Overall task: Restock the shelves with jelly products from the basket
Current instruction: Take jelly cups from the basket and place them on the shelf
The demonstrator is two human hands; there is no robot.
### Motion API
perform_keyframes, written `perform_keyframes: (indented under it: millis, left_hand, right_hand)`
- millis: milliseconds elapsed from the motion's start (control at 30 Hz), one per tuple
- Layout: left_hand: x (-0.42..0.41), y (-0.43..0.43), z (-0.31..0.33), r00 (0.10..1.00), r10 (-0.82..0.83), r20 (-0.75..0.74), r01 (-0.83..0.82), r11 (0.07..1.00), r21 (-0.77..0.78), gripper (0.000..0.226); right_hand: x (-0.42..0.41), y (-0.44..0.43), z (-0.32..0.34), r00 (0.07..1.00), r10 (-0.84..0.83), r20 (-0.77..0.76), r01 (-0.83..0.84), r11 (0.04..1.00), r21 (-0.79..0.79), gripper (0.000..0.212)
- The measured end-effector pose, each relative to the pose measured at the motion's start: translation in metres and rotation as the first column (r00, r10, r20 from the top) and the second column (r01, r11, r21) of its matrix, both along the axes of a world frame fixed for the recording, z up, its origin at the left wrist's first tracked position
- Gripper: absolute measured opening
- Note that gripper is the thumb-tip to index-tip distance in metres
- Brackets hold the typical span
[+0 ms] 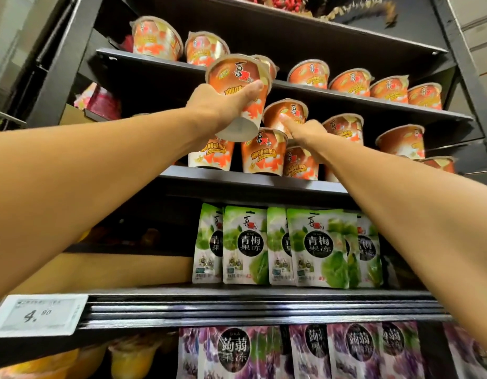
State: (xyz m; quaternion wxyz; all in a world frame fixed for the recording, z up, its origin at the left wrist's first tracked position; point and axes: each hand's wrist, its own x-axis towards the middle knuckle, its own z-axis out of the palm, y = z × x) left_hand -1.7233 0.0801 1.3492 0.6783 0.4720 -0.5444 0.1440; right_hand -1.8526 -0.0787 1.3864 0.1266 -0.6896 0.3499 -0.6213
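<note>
In the head view, the left hand is wrapping fingers and thumb around a jelly cup and holding it high above the green pouches. The right hand is laying its thumb on a stacked cup, also above those pouches. Its fingers are hidden, so I cannot tell whether it is gripping. Restocking is looking well along. Two shelves above the pouches are carrying cups, roughly seven on the higher one, with gaps remaining. Five green pouches are showing. The purple pouches below them are too blurred to count. The basket is out of sight.
</note>
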Motion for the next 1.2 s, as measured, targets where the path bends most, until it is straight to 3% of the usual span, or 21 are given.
perform_keyframes:
  millis: [67,100,167,233,300,367,467,600,733,900,1200]
  left_hand:
    - [0.003,-0.001,0.003,1.0,0.009,-0.003,-0.009,1.0,0.001,0.09]
    - [0.004,-0.001,0.004,1.0,0.011,-0.003,-0.011,1.0,0.0,0.09]
    - [0.006,-0.002,0.008,1.0,0.01,-0.001,-0.01,1.0,-0.01,0.091]
    - [0.008,-0.004,0.015,0.999,0.04,0.016,-0.04,0.999,-0.017,0.093]
    - [0.01,-0.004,0.023,0.997,0.072,0.028,-0.071,0.997,-0.034,0.092]
    - [0.011,-0.003,0.028,0.995,0.083,0.061,-0.08,0.996,-0.038,0.088]
    - [0.015,-0.004,0.033,0.987,0.075,0.14,-0.08,0.996,0.031,0.082]
    - [0.027,-0.005,0.038,0.963,0.199,0.181,-0.202,0.979,0.0,0.067]
    - [0.034,-0.005,0.035,0.981,0.092,0.172,-0.074,0.991,-0.111,0.041]
    - [0.039,-0.001,0.027,0.981,0.109,0.158,-0.081,0.981,-0.177,0.045]
    - [0.043,-0.006,0.021,0.968,0.112,0.226,-0.092,0.991,-0.097,0.046]
  right_hand:
    - [-0.001,0.008,0.0,0.984,-0.162,0.077,0.172,0.973,-0.155,0.074]
    - [-0.003,0.014,0.0,0.981,-0.133,0.141,0.166,0.952,-0.256,0.062]
    - [-0.005,0.035,0.003,0.979,0.149,0.138,-0.084,0.914,-0.396,0.048]
    - [-0.003,0.059,0.003,0.909,0.415,-0.036,-0.401,0.848,-0.345,0.055]
    - [0.002,0.078,0.002,0.828,0.538,-0.161,-0.561,0.793,-0.237,0.059]
    - [0.007,0.087,0.004,0.793,0.576,-0.196,-0.608,0.767,-0.207,0.055]
    - [0.012,0.095,0.008,0.815,0.576,-0.055,-0.564,0.768,-0.303,0.061]
    - [0.021,0.093,0.016,0.882,0.472,0.013,-0.434,0.821,-0.372,0.048]
    - [0.029,0.092,0.018,0.927,0.373,0.034,-0.332,0.861,-0.385,0.058]
    - [0.03,0.091,0.013,0.961,0.277,0.023,-0.246,0.885,-0.395,0.075]
    - [0.035,0.077,0.009,0.922,0.359,0.147,-0.308,0.908,-0.285,0.078]
